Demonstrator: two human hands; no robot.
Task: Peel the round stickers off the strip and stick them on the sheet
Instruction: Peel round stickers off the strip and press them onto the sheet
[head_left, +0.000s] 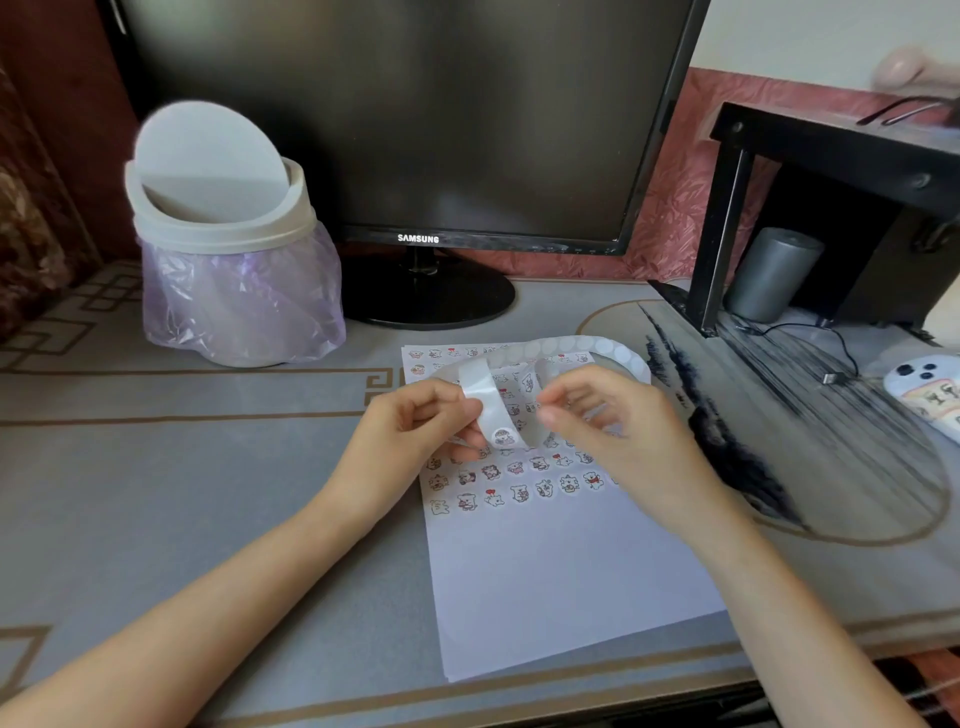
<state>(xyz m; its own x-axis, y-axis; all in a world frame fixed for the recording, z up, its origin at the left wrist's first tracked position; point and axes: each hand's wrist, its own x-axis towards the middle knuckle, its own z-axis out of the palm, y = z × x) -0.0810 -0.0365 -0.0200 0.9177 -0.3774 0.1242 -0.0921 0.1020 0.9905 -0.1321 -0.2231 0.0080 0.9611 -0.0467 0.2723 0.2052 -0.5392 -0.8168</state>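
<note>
Centrally, our left hand pinches the looping, glossy white strip above the sheet, one cartoon sticker near its end. Our right hand curls blurred fingers beside it, grip unclear.

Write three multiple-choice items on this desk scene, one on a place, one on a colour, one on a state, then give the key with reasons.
1. Where does the white swing-lid plastic bin stand?
A. Left of the black flat monitor.
B. Right of it.
C. On top of it.

2. What colour is the crinkled plastic liner round that bin?
A. Green.
B. Purple.
C. Black.

3. What is the left hand doing?
A. Lying flat, empty.
B. Pinching the white sticker strip.
C. Touching the bin.

Key:
1 A, the bin stands at the monitor's left, by its stand.
2 B, the liner shows pale purple below the white rim.
3 B, its fingers close on the strip above the white paper sheet.
</note>
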